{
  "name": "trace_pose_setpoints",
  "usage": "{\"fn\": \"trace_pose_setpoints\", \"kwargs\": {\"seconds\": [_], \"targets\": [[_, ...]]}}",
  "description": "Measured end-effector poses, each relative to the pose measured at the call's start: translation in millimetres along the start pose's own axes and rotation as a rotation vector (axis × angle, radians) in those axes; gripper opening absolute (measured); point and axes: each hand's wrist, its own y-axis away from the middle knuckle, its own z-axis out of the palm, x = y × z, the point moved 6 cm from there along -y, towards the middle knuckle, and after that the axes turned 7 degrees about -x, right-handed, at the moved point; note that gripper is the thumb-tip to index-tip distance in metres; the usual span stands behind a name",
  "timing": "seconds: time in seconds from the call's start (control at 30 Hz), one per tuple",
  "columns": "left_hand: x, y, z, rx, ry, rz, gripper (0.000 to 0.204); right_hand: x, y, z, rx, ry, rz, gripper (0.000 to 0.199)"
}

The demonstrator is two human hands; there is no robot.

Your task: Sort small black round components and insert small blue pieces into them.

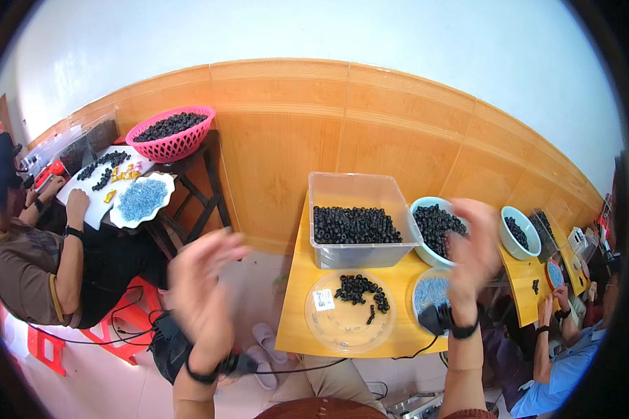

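Both my hands are up in the air, blurred. Left hand (201, 279) is spread, fingers loose, grasping nothing, hanging off to the left of the yellow surface (297, 318). Right hand (472, 241) is raised too, palm released and empty, in front of the white bowl (421, 209) of black pieces.

Nearest work: clear round tray (349, 320) on the surface, with a small pile of black rings (360, 288) at its far side; most of the tray is bare. Just beside it sits a plate of blue bits (426, 292). Behind, the clear tub (356, 216) is about half full of black pieces.

Judging by that, plenty is left; nothing is in hand now.
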Motion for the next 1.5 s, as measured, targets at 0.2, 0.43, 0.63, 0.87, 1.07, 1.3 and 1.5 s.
{"fn": "trace_pose_setpoints", "kwargs": {"seconds": [0.2, 0.43, 0.63, 0.87, 1.07, 1.3, 1.5], "targets": [[-241, -6, 54, -0.282, -0.056, -0.792, 0.069, 148, 64, 166, -0.911, 0.309, 0.114, 0.072], [-285, -16, 135, -0.420, 0.041, -1.072, 0.076, 195, 118, 216, -0.952, 0.374, 0.157, 0.021], [-354, -3, 145, -0.455, 0.011, -1.237, 0.027, 177, 120, 207, -0.749, 0.324, 0.059, 0.010], [-334, 7, 140, -0.423, 0.005, -0.801, 0.037, 157, 136, 195, -0.621, 0.373, 0.032, 0.006], [-326, 17, 131, -0.329, -0.076, -0.637, 0.046, 163, 124, 194, -0.860, -0.373, 0.338, 0.023], [-313, 18, 134, -0.341, -0.132, -0.590, 0.047, 231, 125, 219, -1.211, 0.014, 0.515, 0.028], [-317, 22, 132, -0.321, -0.120, -0.584, 0.047, 213, 135, 261, -1.544, 0.204, 0.431, 0.039]]}}
